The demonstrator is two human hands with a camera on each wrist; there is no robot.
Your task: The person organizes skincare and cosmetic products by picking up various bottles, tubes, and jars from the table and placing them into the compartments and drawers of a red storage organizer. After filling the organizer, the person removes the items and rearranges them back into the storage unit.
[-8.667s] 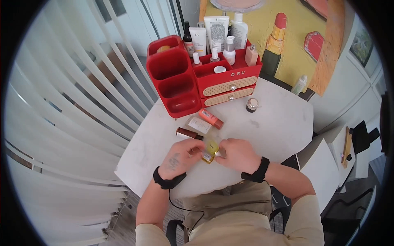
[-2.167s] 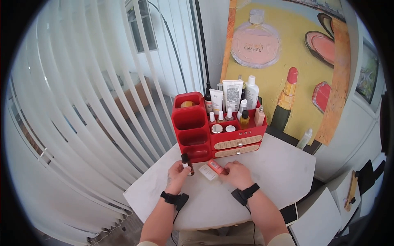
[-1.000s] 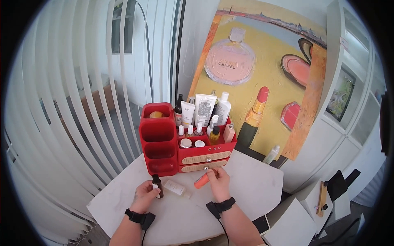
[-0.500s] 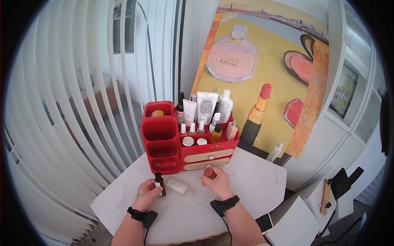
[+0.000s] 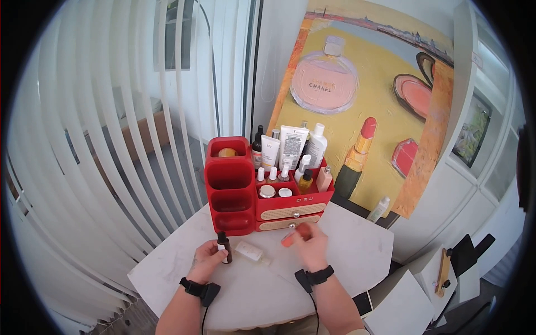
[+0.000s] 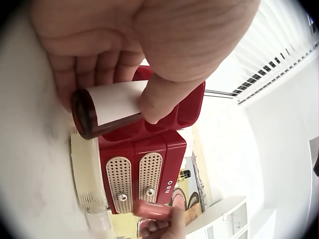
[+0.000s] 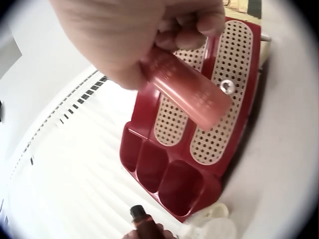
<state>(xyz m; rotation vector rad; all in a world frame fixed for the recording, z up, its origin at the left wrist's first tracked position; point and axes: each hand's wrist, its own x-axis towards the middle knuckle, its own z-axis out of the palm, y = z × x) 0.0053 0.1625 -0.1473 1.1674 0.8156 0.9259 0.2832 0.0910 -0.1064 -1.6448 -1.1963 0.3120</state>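
My left hand (image 5: 206, 261) grips a small dark brown bottle (image 5: 224, 252) with a black cap, holding it upright at the left of the marble-look table. In the left wrist view the thumb presses on its white label (image 6: 117, 102). My right hand (image 5: 312, 249) holds a coral-pink cylindrical bottle (image 7: 192, 97) by one end, in front of the lower drawer of the red organizer (image 5: 230, 200). Between the hands a clear flat bottle (image 5: 249, 251) with a pale label lies on its side on the table.
The organizer's right part holds several tubes, small bottles and jars, among them a yellow bottle (image 5: 305, 182) with a black cap. A large painting (image 5: 329, 145) leans behind. A small pale bottle (image 5: 379, 209) stands at the back right, and vertical blinds (image 5: 134, 139) hang at left.
Earlier both hands worked on the yellow bottle; it now stands in the organizer. The brown and coral bottles have left the table into my hands. The right hand has turned the coral bottle about.
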